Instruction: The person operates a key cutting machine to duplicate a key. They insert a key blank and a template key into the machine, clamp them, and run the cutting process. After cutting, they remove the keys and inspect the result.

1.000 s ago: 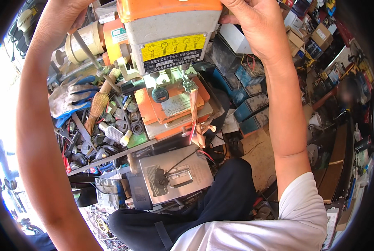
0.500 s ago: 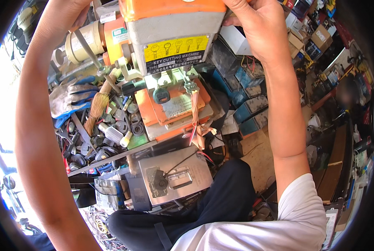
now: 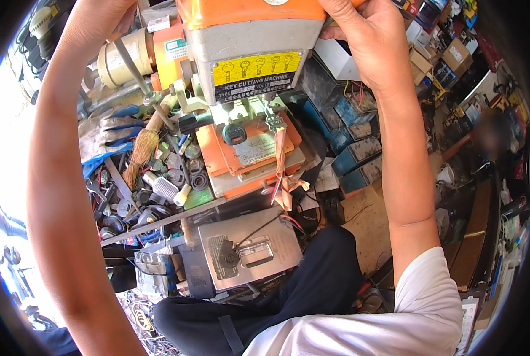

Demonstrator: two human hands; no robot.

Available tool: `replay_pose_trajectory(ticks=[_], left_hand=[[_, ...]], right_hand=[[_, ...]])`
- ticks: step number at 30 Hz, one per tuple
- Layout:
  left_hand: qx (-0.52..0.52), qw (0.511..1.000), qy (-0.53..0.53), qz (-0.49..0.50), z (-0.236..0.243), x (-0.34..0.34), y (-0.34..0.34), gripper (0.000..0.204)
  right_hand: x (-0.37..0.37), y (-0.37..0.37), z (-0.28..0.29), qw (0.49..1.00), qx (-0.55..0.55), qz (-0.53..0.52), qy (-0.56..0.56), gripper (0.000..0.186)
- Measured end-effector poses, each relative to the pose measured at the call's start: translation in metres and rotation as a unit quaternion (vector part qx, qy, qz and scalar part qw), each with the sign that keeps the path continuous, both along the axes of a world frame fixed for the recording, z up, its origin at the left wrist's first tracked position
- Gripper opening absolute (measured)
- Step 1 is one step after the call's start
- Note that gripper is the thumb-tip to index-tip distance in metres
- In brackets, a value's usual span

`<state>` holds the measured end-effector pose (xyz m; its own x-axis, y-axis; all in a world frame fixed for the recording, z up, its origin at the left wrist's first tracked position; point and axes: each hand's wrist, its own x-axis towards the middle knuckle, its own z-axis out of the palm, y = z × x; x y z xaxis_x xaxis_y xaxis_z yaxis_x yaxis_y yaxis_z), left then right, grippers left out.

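Note:
An orange and grey key cutting machine [image 3: 253, 38] fills the top middle. My left hand [image 3: 102, 24], partly cut off by the upper edge, is closed round the top of a metal lever [image 3: 131, 64] at its left side. My right hand [image 3: 372, 32] is curled at the machine's upper right corner, thumb against the orange top; what its fingers grip is hidden. Below the head, a black-headed key [image 3: 234, 134] sits in the left clamp over the orange base [image 3: 214, 157]. In the right clamp is a second key [image 3: 275, 122], with brownish tape or a strap hanging from it.
Left of the base lie a work glove [image 3: 108, 133], a straw brush [image 3: 141, 148] and many small parts. A metal box [image 3: 289, 243] with a black cable sits in front, above my knees. Dark drawers or bins [image 3: 357, 155] stand to the right, with cluttered shelves beyond.
The machine and surrounding things have shifted slightly right and down in view. My left hand has shifted a little right with the lever; my right hand stays at the machine's corner.

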<state>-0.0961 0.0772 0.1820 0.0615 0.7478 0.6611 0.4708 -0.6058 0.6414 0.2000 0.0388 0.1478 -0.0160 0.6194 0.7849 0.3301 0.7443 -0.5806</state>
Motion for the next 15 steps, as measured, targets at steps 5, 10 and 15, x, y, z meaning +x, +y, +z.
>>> replay_pose_trajectory(ticks=[5, 10, 15], left_hand=[[0.016, 1.000, -0.001, -0.002, -0.005, -0.004, 0.003, 0.048], [-0.037, 0.999, -0.029, -0.020, -0.001, -0.004, 0.005, 0.047], [-0.055, 0.996, -0.039, -0.060, -0.001, -0.013, 0.008, 0.054]], right_hand=[[-0.001, 0.001, -0.003, 0.999, 0.020, -0.025, -0.017, 0.029], [0.011, 0.002, -0.003, 0.999, -0.029, 0.016, -0.037, 0.033], [0.006, -0.001, 0.000, 0.997, -0.060, 0.051, -0.004, 0.053]])
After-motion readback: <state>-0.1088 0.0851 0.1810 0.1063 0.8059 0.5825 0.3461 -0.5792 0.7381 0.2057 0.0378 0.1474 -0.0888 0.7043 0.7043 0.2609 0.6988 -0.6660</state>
